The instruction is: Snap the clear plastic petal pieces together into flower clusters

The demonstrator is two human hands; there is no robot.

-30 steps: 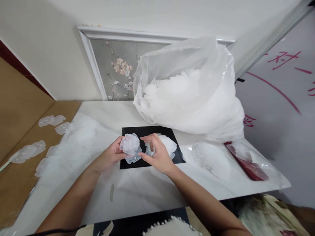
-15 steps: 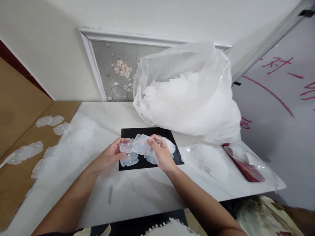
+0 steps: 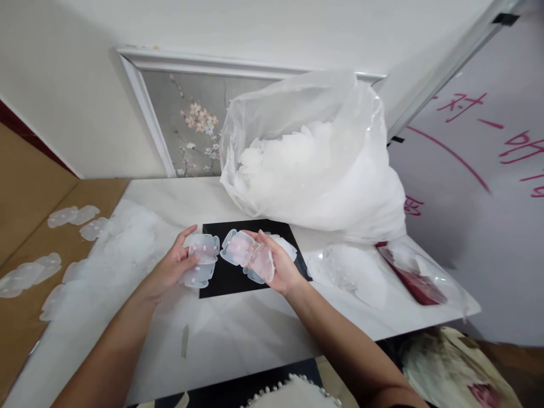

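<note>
Center of frame: my left hand (image 3: 173, 266) pinches one plastic piece (image 3: 205, 248); my right hand's (image 3: 282, 267) fingers grip a second piece (image 3: 236, 248) above the black mat (image 3: 225, 285).

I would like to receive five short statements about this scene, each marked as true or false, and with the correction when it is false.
1. The left hand holds frosted plastic pieces. True.
2. The right hand is empty. False: it holds other frosted pieces.
3. The large translucent bag stands beyond the black mat, as seen from the person. True.
4. The black mat is round. False: it has straight edges and corners.
5. The writing on the board at the right side of the picture is green. False: it is red.
</note>
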